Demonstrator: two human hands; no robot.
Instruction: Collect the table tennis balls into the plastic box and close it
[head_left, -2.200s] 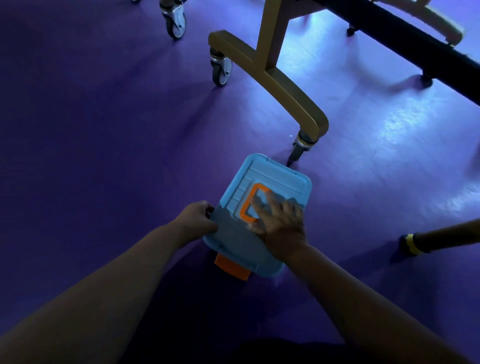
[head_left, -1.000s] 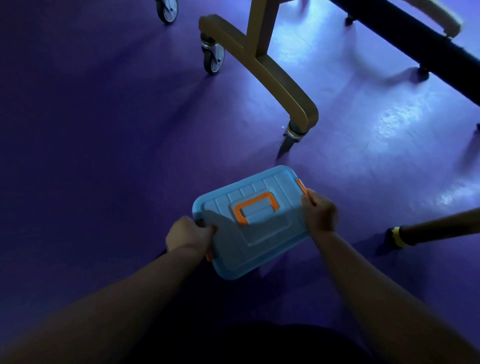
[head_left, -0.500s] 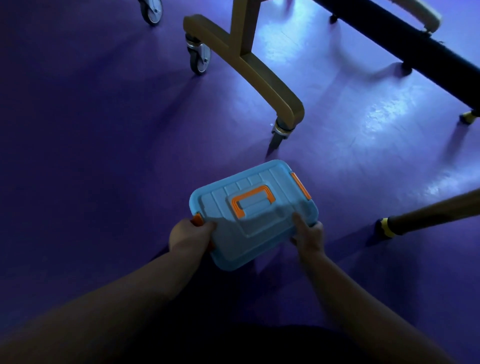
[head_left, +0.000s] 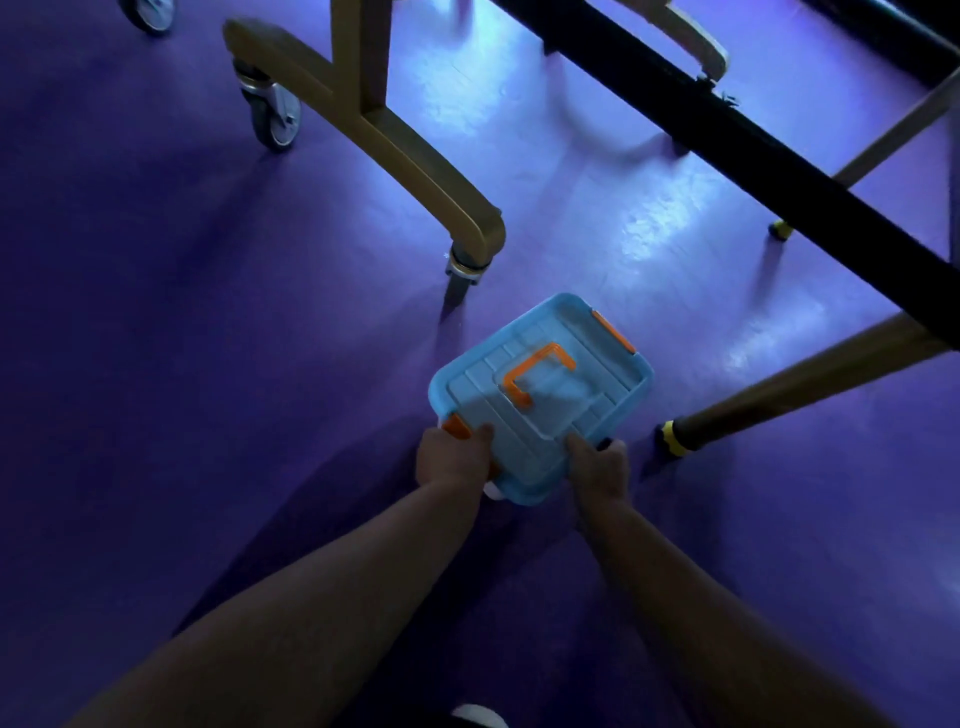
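My left hand (head_left: 454, 460) curls round the near-left end of the plastic box (head_left: 597, 402), fingers over the orange near clip (head_left: 457, 427). My right hand (head_left: 597, 465) clamps the near-right corner, thumb lying on the blue lid (head_left: 524, 441). Both hands are closed on the box, which sits between them, low over the purple floor (head_left: 208, 364). I cannot tell whether it rests there or is slightly raised. The lid is seated on the box, with the orange carry handle (head_left: 540, 370) at its centre and the far clip (head_left: 613, 332) lying along the opposite end.

Hazards, as judged: whether the near clip has snapped home is hidden under my fingers. If it has not, lifting by the rim could spring the lid and spill the contents, which would roll under the gold table leg (head_left: 415, 156). The box appears tilted, so an uneven grip could let it slip.

Count: one box, one lid, one handle, two clips, two hands. No table tennis balls are in view. The lid is opaque, so the number inside cannot be told. Beyond: two caster wheels, the nearer (head_left: 272, 117) and one (head_left: 148, 13) at the top edge.
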